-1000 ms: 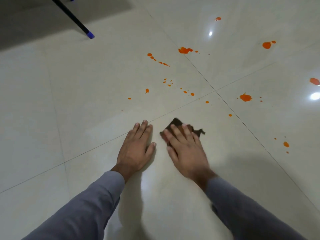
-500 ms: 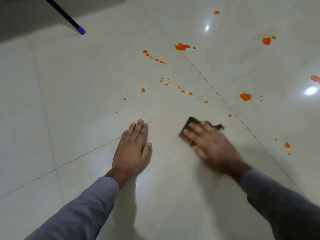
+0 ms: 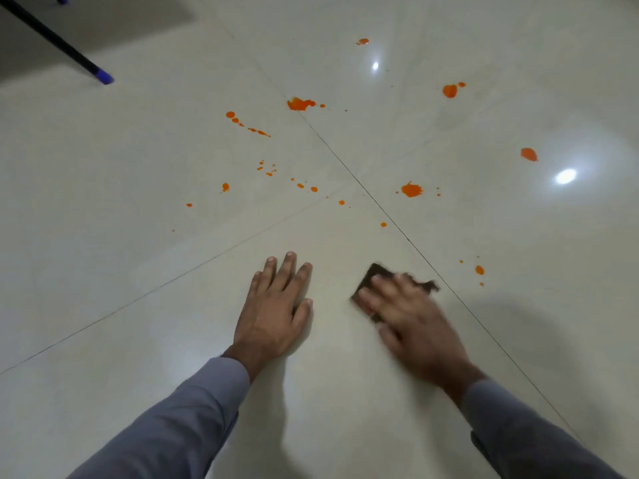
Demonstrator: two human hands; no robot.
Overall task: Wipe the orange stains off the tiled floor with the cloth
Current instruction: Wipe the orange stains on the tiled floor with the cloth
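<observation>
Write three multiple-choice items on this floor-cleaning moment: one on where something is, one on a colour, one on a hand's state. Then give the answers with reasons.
1. Where does the cloth lie?
A. under the right hand
B. under the left hand
C. beside the blue-tipped pole

2. What colour are the stains on the tiled floor?
A. green
B. orange
C. blue

3. What is the left hand doing?
A. pinching the cloth
B. lifted off the floor
C. resting flat on the floor

Answers:
1. A, the dark cloth pokes out beneath the right hand's fingers.
2. B, every splatter is orange.
3. C, its fingers lie straight on the tile, holding nothing.
</observation>
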